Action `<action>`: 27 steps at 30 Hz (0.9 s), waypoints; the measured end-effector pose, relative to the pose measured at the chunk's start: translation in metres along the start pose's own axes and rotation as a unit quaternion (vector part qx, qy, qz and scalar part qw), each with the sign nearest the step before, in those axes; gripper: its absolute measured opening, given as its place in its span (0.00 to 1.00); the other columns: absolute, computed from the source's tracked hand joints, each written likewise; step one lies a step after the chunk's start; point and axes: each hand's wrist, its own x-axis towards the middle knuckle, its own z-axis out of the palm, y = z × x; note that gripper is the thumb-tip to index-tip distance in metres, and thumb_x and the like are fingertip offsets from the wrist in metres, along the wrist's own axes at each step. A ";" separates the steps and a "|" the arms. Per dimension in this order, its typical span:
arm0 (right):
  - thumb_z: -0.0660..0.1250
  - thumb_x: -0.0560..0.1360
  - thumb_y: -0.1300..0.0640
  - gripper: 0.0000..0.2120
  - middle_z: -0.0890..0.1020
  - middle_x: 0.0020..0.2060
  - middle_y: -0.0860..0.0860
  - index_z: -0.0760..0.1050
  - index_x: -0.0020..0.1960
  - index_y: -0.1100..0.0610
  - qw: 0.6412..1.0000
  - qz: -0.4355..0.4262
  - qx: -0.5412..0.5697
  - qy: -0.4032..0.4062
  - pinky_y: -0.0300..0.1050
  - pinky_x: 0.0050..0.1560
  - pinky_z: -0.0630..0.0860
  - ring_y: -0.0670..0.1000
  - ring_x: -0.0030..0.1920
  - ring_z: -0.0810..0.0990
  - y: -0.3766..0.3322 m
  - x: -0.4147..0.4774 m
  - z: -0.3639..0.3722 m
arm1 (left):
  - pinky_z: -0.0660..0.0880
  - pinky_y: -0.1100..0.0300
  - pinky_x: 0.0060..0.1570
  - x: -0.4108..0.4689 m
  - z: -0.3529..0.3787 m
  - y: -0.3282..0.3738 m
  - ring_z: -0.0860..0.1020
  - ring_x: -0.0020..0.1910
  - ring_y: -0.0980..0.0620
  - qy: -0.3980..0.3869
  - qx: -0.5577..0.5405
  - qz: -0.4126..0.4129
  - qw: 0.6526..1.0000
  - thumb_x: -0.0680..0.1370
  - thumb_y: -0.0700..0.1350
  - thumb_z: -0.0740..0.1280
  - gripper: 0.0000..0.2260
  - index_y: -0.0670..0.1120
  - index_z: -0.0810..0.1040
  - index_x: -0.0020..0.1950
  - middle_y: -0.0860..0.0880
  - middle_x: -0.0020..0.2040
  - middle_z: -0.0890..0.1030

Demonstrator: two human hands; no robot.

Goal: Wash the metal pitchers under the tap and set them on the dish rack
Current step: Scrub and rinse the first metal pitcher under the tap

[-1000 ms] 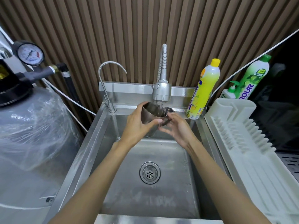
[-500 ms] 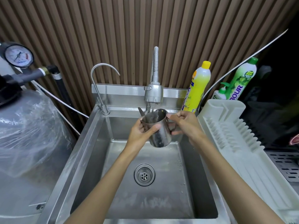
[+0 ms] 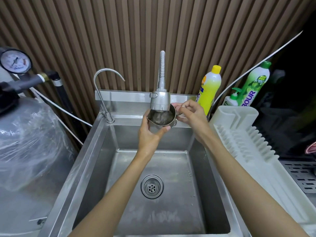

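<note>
Head view: your left hand cups the pitcher from below, thumb across its near wall, your right hand pinches its right side, the contact hidden behind your fingers, the tap covers its far rim, and it has risen close beneath that tap since half a second ago.
</note>
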 end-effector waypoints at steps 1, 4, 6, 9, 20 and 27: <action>0.61 0.75 0.69 0.14 0.82 0.47 0.56 0.66 0.33 0.58 0.999 0.027 0.033 -0.013 0.47 0.45 0.78 0.48 0.40 0.80 0.004 0.003 0.001 | 0.68 0.66 0.63 0.000 -0.003 0.001 0.74 0.61 0.54 0.008 0.035 0.020 0.999 0.63 0.40 0.77 0.36 0.45 0.67 0.68 0.48 0.63 0.76; 0.58 0.77 0.67 0.13 0.82 0.44 0.54 0.66 0.34 0.58 0.989 0.088 0.108 -0.043 0.48 0.41 0.81 0.51 0.42 0.79 0.021 0.007 0.008 | 0.67 0.67 0.64 -0.002 -0.012 0.007 0.72 0.64 0.54 0.012 0.102 0.073 0.992 0.65 0.41 0.77 0.34 0.46 0.68 0.69 0.48 0.64 0.75; 0.57 0.78 0.66 0.12 0.82 0.36 0.49 0.67 0.36 0.58 0.983 0.114 0.135 -0.048 0.47 0.37 0.81 0.49 0.39 0.80 0.032 0.003 0.014 | 0.66 0.75 0.60 -0.005 -0.021 0.011 0.73 0.61 0.56 0.018 0.154 0.104 0.982 0.64 0.44 0.78 0.34 0.45 0.70 0.68 0.51 0.62 0.76; 0.57 0.78 0.64 0.10 0.82 0.31 0.48 0.69 0.39 0.60 0.982 0.134 0.123 -0.059 0.50 0.36 0.82 0.49 0.36 0.82 0.043 -0.007 0.017 | 0.67 0.75 0.57 -0.008 -0.034 0.010 0.74 0.56 0.58 0.015 0.224 0.109 0.968 0.62 0.52 0.79 0.34 0.49 0.73 0.65 0.55 0.57 0.78; 0.69 0.74 0.57 0.09 0.83 0.43 0.52 0.76 0.42 0.63 0.978 0.159 -0.123 -0.050 0.50 0.27 0.81 0.49 0.34 0.83 0.023 -0.016 -0.014 | 0.78 0.65 0.48 -0.025 -0.024 -0.007 0.83 0.43 0.59 -0.015 0.092 -0.086 0.992 0.58 0.57 0.78 0.19 0.50 0.82 0.43 0.54 0.41 0.85; 0.68 0.73 0.61 0.11 0.84 0.47 0.59 0.68 0.35 0.56 0.978 0.065 -0.198 -0.012 0.53 0.40 0.80 0.53 0.46 0.83 -0.006 -0.009 -0.019 | 0.75 0.73 0.44 -0.021 0.000 -0.003 0.81 0.42 0.64 -0.042 -0.066 -0.101 0.992 0.68 0.32 0.73 0.20 0.39 0.76 0.58 0.50 0.48 0.82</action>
